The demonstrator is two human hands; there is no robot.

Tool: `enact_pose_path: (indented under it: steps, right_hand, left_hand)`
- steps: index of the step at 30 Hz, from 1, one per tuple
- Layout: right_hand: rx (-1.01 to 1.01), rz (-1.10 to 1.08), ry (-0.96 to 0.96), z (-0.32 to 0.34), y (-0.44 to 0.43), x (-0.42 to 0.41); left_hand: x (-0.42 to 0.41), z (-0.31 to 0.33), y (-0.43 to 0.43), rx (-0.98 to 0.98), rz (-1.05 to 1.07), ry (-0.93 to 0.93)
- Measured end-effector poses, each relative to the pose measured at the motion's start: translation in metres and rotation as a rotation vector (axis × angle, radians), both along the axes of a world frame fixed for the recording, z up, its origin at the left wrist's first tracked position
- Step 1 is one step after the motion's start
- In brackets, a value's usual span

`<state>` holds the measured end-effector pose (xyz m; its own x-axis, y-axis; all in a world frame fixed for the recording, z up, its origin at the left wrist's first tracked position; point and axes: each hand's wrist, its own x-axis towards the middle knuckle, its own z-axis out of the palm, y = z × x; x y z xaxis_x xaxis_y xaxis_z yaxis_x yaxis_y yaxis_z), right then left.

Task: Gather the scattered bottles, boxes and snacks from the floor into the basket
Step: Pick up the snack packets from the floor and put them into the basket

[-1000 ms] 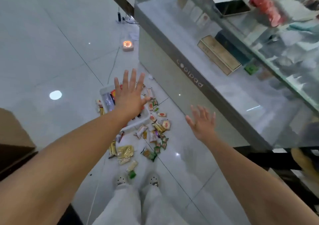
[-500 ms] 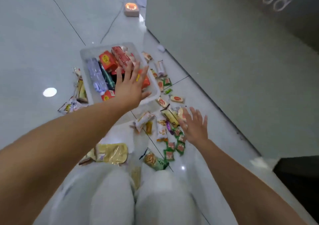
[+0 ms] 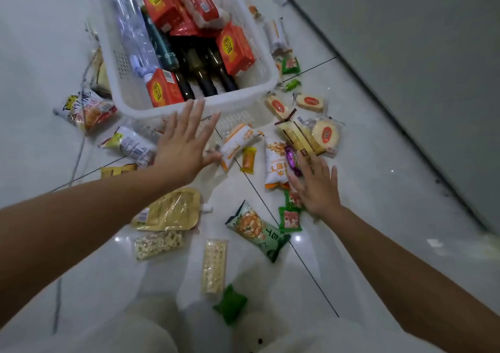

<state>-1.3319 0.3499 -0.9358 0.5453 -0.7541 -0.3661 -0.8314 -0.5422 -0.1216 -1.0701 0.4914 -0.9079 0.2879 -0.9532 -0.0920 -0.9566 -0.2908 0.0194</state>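
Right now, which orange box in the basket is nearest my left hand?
The orange box at the basket's near end, by the clear bottle; others lie farther back.

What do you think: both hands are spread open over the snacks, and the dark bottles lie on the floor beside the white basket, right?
Not quite: the head view shows the dark bottles lying inside the white basket. The left hand and right hand are indeed spread open over the snacks.
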Motion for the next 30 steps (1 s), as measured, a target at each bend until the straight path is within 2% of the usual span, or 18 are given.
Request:
enact_pose_path:
  steps: [3,5,10,13,17,19,23,25,27,30]
  right_hand:
    - [-0.018,0.023,-0.072,-0.017,0.0,0.029]
    - [0.006,-0.009,-0.066,-0.025,0.004,0.038]
    - [0.001,-0.037,-0.137,-0.024,0.018,0.048]
    - [0.024,-0.077,-0.173,-0.022,0.024,0.056]
    - [0.03,-0.141,-0.191,-0.018,0.019,0.059]
    - [0.037,-0.203,-0.15,-0.014,0.016,0.056]
    - [0.068,-0.225,0.077,-0.016,0.018,0.046]
    - [0.065,-0.226,0.077,-0.017,0.018,0.046]
    - [0.066,-0.264,-0.007,-0.014,0.016,0.049]
    - [0.051,-0.365,-0.321,-0.003,0.015,0.058]
  left_hand:
    - [0.003,-0.013,-0.007,-0.042,-0.183,-0.096]
    - [0.006,-0.013,-0.008,-0.01,-0.221,-0.136]
    - [-0.005,-0.023,-0.015,0.097,-0.007,-0.027]
    - [-0.016,-0.04,-0.021,0.099,0.026,-0.009]
    - [-0.024,-0.053,-0.043,0.061,0.162,0.112]
    - [-0.027,-0.054,-0.053,0.107,0.222,0.154]
    - [-0.034,-0.054,-0.055,0.182,0.219,0.14]
    - [-0.036,-0.053,-0.05,0.184,0.246,0.251]
    - [-0.036,-0.047,-0.044,0.148,0.282,0.352]
    - [-0.037,-0.029,-0.037,0.002,0.319,0.435]
